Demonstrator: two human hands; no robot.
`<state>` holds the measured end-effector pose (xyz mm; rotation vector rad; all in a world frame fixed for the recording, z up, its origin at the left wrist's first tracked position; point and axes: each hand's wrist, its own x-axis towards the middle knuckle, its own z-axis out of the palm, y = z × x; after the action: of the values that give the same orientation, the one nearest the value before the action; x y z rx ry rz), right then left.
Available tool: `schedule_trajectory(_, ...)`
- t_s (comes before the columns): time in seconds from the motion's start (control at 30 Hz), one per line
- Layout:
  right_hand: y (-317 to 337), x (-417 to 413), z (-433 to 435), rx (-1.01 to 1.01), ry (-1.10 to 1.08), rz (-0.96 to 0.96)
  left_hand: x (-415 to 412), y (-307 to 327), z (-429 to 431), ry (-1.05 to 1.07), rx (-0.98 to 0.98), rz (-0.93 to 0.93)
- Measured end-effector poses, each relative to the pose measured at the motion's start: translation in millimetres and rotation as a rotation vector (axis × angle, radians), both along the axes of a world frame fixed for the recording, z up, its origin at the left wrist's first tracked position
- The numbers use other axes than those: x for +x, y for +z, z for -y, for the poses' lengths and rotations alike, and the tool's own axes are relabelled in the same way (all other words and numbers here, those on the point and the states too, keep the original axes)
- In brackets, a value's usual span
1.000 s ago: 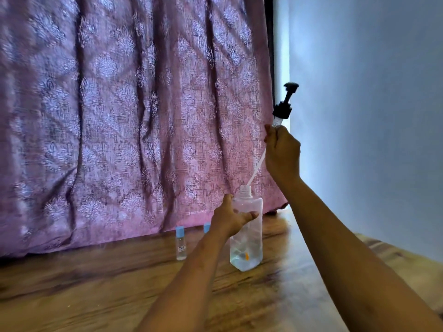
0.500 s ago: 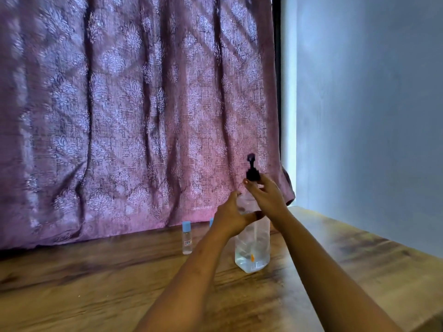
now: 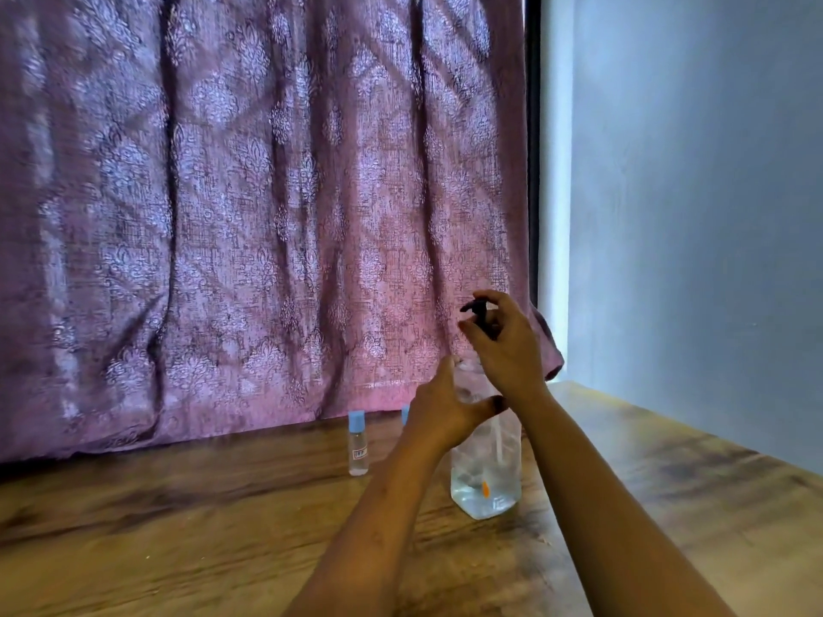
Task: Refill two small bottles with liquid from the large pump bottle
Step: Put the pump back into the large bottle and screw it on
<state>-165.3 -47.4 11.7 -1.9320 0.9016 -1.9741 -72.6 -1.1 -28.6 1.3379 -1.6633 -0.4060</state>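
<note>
A second ago our right hand (image 3: 507, 349) held the black plastic pump head (image 3: 476, 310) high, its dip tube drawn almost clear of the large clear plastic pump bottle (image 3: 485, 478). Now the pump is down at the neck, the tube back inside, and our right fingers curl round the pump head. Our left hand (image 3: 445, 416) has kept its wrap around the bottle's shoulder, holding it upright on the brown wooden table (image 3: 178, 527).

We judge the big bottle is being closed again, so any refilling will have to go through the pump. Only a little liquid shows at its base.

Left of our left hand, near it, stands one small clear bottle with a blue cap (image 3: 358, 443). A second blue cap (image 3: 405, 414) peeps out just behind that hand's knuckles.

The patterned purple curtain (image 3: 267, 216) hangs close beyond both hands. The table edge runs along the pale blue wall (image 3: 690, 216), right of our right forearm. Open tabletop lies nearer us, under both forearms.
</note>
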Motion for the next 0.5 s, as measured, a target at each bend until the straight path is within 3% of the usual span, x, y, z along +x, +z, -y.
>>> schedule_trajectory(0.27,3,6,1,0.149,-0.109,-0.174,2,-4,3,0.038,0.006,-0.002)
schedule_trajectory(0.37,1,1,-9,0.231,0.085,-0.227,3,-3,2,0.043,0.011,0.007)
schedule_trajectory(0.5,2,-21,-23,0.326,0.354,-0.108,5,-3,1,0.031,0.01,0.01)
